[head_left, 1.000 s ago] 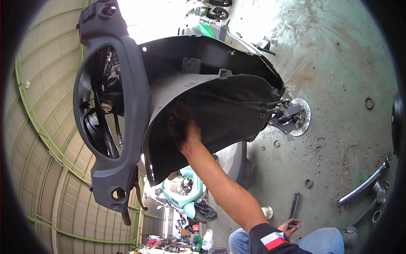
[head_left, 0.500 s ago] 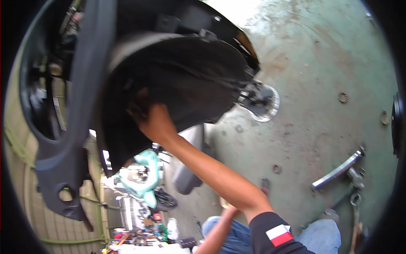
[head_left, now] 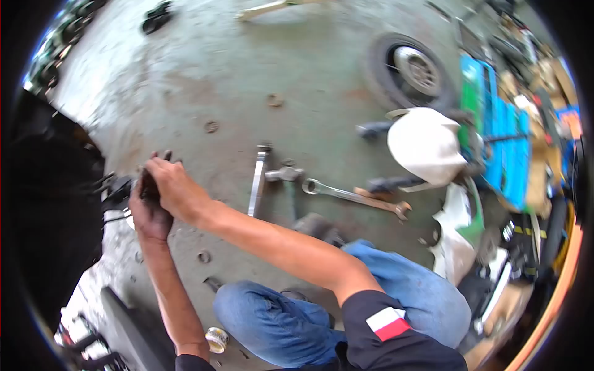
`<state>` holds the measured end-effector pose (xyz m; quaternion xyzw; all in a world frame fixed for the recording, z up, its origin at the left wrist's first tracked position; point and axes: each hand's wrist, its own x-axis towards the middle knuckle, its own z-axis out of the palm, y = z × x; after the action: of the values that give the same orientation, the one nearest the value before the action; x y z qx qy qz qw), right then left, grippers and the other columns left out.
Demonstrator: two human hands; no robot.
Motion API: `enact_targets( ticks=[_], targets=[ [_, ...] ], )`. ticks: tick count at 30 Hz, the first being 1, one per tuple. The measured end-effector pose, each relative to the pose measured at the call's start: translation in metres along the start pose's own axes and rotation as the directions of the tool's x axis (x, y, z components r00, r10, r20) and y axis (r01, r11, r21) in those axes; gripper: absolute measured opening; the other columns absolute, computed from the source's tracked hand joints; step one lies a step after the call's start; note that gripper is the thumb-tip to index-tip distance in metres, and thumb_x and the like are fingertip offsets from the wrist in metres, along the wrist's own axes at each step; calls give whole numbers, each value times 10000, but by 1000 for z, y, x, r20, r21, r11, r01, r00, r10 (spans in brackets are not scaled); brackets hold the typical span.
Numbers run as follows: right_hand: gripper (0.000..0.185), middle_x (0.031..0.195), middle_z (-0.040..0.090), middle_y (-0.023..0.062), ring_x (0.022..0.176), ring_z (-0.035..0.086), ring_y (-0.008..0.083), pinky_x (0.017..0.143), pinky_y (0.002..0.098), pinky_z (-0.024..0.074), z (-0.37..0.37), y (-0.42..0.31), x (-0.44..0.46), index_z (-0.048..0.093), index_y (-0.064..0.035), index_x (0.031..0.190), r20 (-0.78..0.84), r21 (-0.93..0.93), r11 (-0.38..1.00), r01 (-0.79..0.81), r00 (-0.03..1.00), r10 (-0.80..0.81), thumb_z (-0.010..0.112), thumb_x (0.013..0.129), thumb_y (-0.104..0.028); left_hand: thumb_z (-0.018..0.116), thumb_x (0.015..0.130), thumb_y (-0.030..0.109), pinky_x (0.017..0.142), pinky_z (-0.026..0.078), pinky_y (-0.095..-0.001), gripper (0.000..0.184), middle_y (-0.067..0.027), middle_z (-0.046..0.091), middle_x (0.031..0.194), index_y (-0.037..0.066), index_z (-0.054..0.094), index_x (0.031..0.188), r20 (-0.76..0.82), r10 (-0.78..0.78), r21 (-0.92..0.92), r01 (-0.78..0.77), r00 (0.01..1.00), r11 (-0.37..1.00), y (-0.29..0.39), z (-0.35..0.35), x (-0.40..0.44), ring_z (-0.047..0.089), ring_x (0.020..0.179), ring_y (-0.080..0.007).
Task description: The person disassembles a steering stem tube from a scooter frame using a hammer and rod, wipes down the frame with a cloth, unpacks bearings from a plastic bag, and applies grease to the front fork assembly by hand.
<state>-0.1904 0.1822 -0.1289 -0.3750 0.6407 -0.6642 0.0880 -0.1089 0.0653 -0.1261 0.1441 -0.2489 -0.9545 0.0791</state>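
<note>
My left hand (head_left: 151,213) is raised at the left with its darkened palm turned towards my right hand (head_left: 178,188). The two hands meet or overlap, fingers stretched out, and no object can be made out between them. Right beside them is the dark underside of the vehicle's front cover (head_left: 52,204), in deep shadow. Behind the hands some dark fork or brake parts (head_left: 117,191) show, partly hidden.
On the floor (head_left: 309,80) lie a chrome bar (head_left: 258,179), a hammer (head_left: 285,174), a wrench (head_left: 356,198) and several rings. A wheel (head_left: 411,71), a white fairing (head_left: 426,145) and a blue rack (head_left: 501,136) stand right. A small tub (head_left: 216,340) is near my knee.
The view has swung towards the floor and the right side. My right hand has come out of the dark cover and is now against my left hand, which has risen from near my legs.
</note>
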Motion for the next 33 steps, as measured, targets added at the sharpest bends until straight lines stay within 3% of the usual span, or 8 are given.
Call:
enact_targets(
  ticks=[9, 11, 15, 17, 19, 21, 26, 33],
  targets=[
    [720, 1283, 485, 328, 1167, 548, 504, 971, 500, 480, -152, -54, -71, 295, 10, 1446, 68, -379, 896, -232, 959, 277, 588, 796, 104, 532, 1052, 290, 936, 509, -348, 389, -107, 658, 1206, -40, 608, 1244, -43, -198, 515, 192, 979, 836, -129, 44, 3, 650, 1055, -190],
    [800, 1336, 468, 364, 1205, 548, 497, 934, 486, 507, -163, -72, -80, 254, 16, 1467, 140, -443, 840, -312, 902, 409, 636, 769, 95, 550, 1047, 244, 840, 521, -320, 325, -101, 694, 1051, -52, 680, 1079, 137, -22, 950, -125, 990, 287, -137, 35, 1, 641, 898, -147],
    [835, 1251, 551, 374, 1178, 576, 483, 920, 489, 508, -160, -96, -89, 260, 27, 1458, 116, -357, 858, -370, 894, 434, 666, 732, 106, 563, 1020, 146, 715, 506, -320, 250, -80, 694, 864, -59, 692, 957, 51, 181, 887, -128, 982, 444, -140, 56, -27, 595, 756, -128],
    [770, 1078, 627, 298, 1076, 605, 480, 904, 475, 503, -161, -109, -94, 277, 45, 1427, 196, -404, 826, -393, 845, 498, 643, 751, 88, 565, 981, 81, 667, 476, -319, 176, -59, 674, 769, -51, 680, 985, 274, 234, 960, -279, 933, -12, -136, 70, -51, 576, 692, -131],
    [744, 1026, 654, 286, 1009, 637, 469, 865, 467, 520, -158, -112, -103, 296, 40, 1410, 253, -405, 847, -344, 848, 465, 665, 764, 59, 554, 941, 12, 643, 455, -310, 130, -74, 676, 789, -44, 671, 947, 247, 227, 969, -242, 942, -47, -129, 87, -73, 579, 677, -144],
    [738, 1036, 652, 288, 1008, 648, 441, 841, 474, 519, -159, -119, -114, 305, 35, 1398, 242, -358, 904, -234, 912, 332, 690, 768, 47, 504, 960, -6, 648, 439, -339, 167, -62, 649, 783, -61, 642, 883, 719, 215, 609, -449, 662, -654, -124, 88, -82, 563, 696, -145],
    [675, 1001, 609, 151, 925, 635, 298, 844, 394, 523, -202, -133, -147, 407, -71, 1382, 215, -323, 901, -290, 905, 368, 730, 795, 13, 483, 976, -7, 720, 472, -271, 180, -56, 662, 857, -41, 628, 875, 186, 404, 973, -224, 895, 48, -75, 21, -81, 593, 759, -130],
    [599, 1076, 607, 125, 923, 619, 192, 822, 352, 533, -268, -110, -210, 520, -72, 1340, 34, -260, 824, -504, 848, 529, 791, 807, -107, 554, 941, 31, 863, 500, -278, 255, -86, 722, 972, -35, 670, 1159, 104, -123, 979, -79, 987, 188, -130, 94, -102, 659, 929, -137]
  ],
)
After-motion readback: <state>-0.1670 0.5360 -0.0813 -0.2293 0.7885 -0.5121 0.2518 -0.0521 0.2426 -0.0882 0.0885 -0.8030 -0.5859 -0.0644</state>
